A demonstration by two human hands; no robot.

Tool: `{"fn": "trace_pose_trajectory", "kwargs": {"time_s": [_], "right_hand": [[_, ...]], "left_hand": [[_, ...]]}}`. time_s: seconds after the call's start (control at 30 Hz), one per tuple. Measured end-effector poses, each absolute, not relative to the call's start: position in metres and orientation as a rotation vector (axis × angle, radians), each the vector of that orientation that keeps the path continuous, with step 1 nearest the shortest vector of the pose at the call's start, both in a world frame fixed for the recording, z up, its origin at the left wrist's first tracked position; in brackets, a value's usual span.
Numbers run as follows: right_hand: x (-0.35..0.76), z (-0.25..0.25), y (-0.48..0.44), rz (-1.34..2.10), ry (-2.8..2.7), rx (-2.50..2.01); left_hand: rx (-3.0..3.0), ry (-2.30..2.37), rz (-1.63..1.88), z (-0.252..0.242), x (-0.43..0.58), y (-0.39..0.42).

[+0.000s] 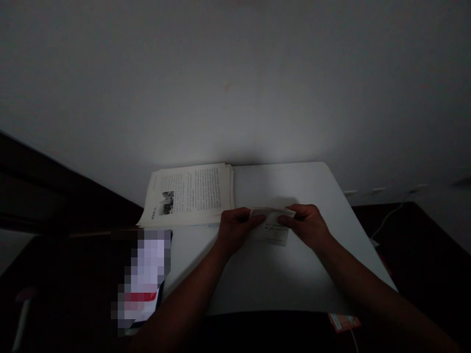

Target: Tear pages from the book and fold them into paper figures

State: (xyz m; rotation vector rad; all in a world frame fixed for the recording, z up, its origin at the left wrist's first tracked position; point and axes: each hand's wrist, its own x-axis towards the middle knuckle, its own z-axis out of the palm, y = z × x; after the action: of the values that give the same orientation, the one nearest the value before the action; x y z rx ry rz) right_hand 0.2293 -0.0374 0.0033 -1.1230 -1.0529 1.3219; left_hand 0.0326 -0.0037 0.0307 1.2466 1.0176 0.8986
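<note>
Both my hands hold a small folded sheet of printed paper (pixel 273 226) just above the white table (pixel 279 279). My left hand (pixel 235 230) pinches its left edge with fingers closed. On the sheet's right edge my right hand (pixel 305 225) is closed the same way. The top edge of the paper looks folded over. An open book (pixel 189 193) with text and a small photo lies flat on the table, just beyond and left of my left hand.
A white wall rises right behind the table. A pixelated screen or card (pixel 145 274) sits at the table's left front edge. Dark furniture fills the left side. A white cable (pixel 386 218) runs down on the right, and a reddish item (pixel 344 322) pokes out under the table's front.
</note>
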Motion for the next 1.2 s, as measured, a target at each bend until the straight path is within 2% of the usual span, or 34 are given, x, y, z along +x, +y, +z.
{"fn": "trace_pose_trajectory", "kwargs": {"time_s": [0.33,0.67,0.83,1.03,1.2], "right_hand": [[0.226,0.007,-0.038,1.389,-1.030,-1.053],[0.232,0.015,-0.047,0.891,-1.336,-1.254],[0.236,0.018,-0.046,1.117,-1.451,-1.237],[0.237,0.024,-0.045,1.224,-1.575,-0.927],[0.230,0.023,-0.046,1.371,-1.623,-0.853]], "left_hand": [[1.128,0.984,0.855,0.027,0.034,-0.002],[1.184,1.023,0.817,0.028,0.025,0.005],[1.049,0.944,0.682,0.028,0.021,0.009],[0.881,0.872,0.573,0.028,0.023,0.008],[0.763,0.816,0.516,0.026,0.027,0.008]]}}
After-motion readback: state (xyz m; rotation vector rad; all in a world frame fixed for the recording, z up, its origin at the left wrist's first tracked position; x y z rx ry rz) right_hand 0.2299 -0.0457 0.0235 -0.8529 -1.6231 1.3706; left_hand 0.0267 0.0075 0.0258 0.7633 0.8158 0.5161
